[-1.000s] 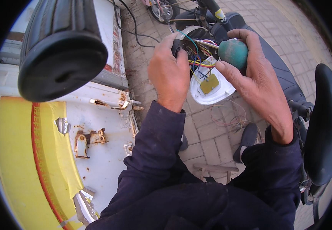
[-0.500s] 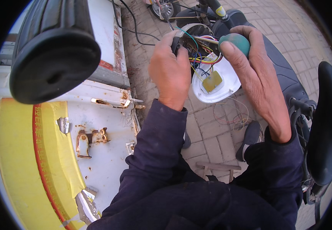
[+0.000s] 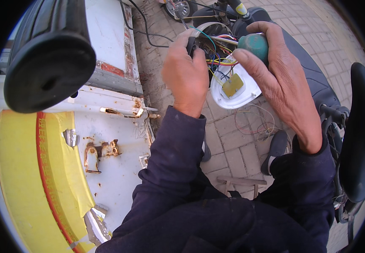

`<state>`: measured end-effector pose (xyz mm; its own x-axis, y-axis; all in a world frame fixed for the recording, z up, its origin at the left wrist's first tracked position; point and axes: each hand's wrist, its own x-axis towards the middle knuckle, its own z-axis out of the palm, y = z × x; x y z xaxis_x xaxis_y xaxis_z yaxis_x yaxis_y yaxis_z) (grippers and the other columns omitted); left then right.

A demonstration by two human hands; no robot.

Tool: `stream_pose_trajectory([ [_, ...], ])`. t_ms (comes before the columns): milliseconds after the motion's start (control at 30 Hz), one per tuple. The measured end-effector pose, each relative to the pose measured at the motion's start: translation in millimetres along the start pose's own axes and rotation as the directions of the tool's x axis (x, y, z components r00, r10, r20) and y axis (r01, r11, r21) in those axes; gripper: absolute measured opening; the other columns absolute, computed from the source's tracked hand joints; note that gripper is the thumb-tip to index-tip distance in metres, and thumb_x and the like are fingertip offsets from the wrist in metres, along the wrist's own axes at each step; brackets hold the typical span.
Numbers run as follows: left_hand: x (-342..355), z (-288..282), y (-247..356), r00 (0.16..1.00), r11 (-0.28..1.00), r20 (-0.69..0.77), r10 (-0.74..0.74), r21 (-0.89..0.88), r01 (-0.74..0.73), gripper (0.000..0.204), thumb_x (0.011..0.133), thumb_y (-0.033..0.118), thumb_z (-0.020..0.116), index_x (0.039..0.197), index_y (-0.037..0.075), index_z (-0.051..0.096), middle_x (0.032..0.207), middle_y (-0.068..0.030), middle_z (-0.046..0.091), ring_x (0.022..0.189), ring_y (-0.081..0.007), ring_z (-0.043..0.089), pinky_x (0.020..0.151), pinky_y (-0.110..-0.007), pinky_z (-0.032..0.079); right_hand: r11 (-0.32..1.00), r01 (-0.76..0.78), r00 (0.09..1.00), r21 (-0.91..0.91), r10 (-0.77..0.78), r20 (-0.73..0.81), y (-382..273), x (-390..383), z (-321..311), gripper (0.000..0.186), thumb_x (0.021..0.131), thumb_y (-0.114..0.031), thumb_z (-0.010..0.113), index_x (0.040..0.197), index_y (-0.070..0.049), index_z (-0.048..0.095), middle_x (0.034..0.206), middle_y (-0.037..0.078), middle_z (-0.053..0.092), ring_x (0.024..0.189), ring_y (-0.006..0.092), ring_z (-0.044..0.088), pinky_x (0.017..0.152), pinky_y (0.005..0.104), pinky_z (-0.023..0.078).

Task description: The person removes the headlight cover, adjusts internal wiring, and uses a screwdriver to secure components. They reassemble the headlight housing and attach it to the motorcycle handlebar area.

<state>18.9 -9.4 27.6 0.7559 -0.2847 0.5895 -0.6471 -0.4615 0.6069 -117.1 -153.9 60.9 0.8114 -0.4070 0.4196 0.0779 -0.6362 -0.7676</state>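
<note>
My left hand [image 3: 184, 76] grips a small black part [image 3: 194, 45] at the left side of an opened scooter housing [image 3: 214, 29], fingers closed around it. My right hand [image 3: 290, 86] holds the round green handle [image 3: 252, 45] of a screwdriver, its metal shaft pointing left into the housing toward my left hand; the tip cannot be made out. Coloured wires [image 3: 223, 62] spill from the housing down to a white plastic cover [image 3: 224, 101] hanging below, with a small yellow plate [image 3: 232, 86] on it.
A black handlebar grip [image 3: 49, 67] looms upper left above a rusty white metal panel [image 3: 110, 177] with yellow sheeting [image 3: 20, 168]. A black saddle [image 3: 355, 135] is at right, a small wheel [image 3: 178, 8] at top. Loose thin wires [image 3: 256, 122] and a wooden stool [image 3: 241, 181] are below.
Both hands have shifted slightly upward in the picture with the housing. My right hand still holds the green handle, its thumb moved a little left, and my left hand keeps its grip.
</note>
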Motion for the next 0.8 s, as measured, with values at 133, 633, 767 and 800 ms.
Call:
stream_pose_trajectory([
  [133,1,0,-3,1.0,0.999,-0.003,0.028,-0.031,-0.028,0.04,0.085,0.005,0.07,0.124,0.009,0.072,0.109,-0.0158,0.074,0.096,-0.0382,0.073,0.083,-0.046,0.057,0.98,0.196,0.98,-0.021,-0.197,-0.033,1,3,0,0.048,0.101,-0.038,0.073,0.133,-0.007,0.057,0.096,0.016,0.071,0.087,0.0293,0.072,0.083,0.037,0.055],
  [633,-4,3,2,0.995,0.993,-0.058,0.081,0.092,-0.076,0.043,0.085,0.005,0.071,0.127,0.011,0.072,0.101,-0.0152,0.071,0.091,-0.0386,0.071,0.077,-0.049,0.055,0.987,0.126,0.987,0.101,-0.114,-0.116,1,6,5,0.049,0.1,-0.035,0.074,0.134,-0.004,0.058,0.106,0.012,0.064,0.092,0.023,0.066,0.079,0.0356,0.052],
  [767,-7,4,5,0.995,0.991,-0.054,0.083,0.109,-0.076,0.044,0.085,0.005,0.072,0.128,0.011,0.071,0.102,-0.0144,0.071,0.089,-0.0379,0.072,0.075,-0.048,0.056,0.91,0.285,0.945,-0.302,-0.319,-0.068,2,11,-4,0.045,0.095,-0.031,0.077,0.128,-0.005,0.062,0.11,0.015,0.068,0.092,0.0332,0.069,0.079,0.0386,0.054],
  [800,-8,3,6,0.994,0.988,-0.052,0.091,0.129,-0.084,0.044,0.085,0.006,0.072,0.128,0.012,0.071,0.103,-0.014,0.07,0.089,-0.0378,0.072,0.075,-0.048,0.056,0.905,0.276,0.939,-0.323,-0.326,-0.109,2,11,-5,0.043,0.095,-0.033,0.078,0.125,-0.005,0.063,0.106,0.014,0.069,0.087,0.0348,0.07,0.076,0.0397,0.054],
])
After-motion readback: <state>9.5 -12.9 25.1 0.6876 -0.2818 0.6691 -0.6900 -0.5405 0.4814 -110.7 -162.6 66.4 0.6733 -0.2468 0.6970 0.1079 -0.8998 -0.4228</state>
